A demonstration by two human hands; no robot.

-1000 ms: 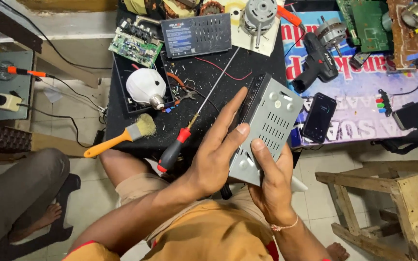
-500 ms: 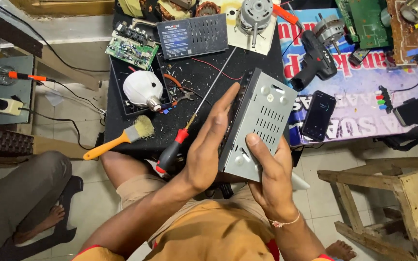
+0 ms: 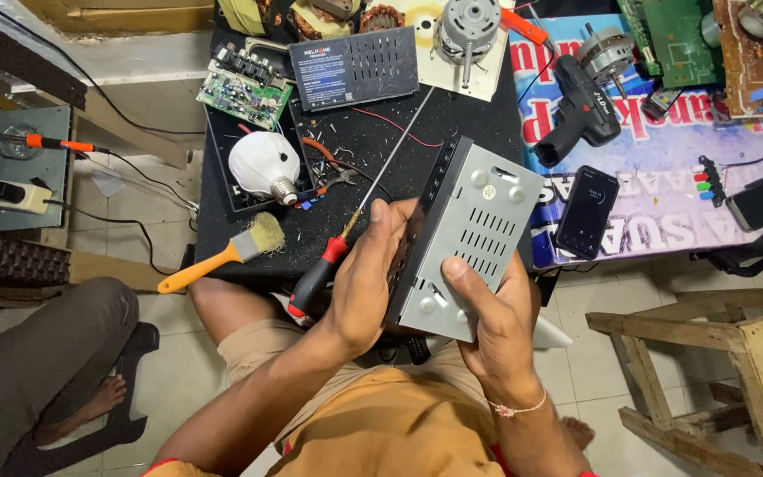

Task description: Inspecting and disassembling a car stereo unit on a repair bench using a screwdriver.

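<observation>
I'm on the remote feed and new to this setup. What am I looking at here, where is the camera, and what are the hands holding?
There is no machine: a person works bare-handed, and the one camera sits on their head, looking down. Both hands grip a grey metal box with vent slots: the left hand on its left side, the right hand underneath and over the face. On the black table lie a screwdriver, a brush, a white bulb, a circuit board and a drill. A phone lies to the right.
</observation>
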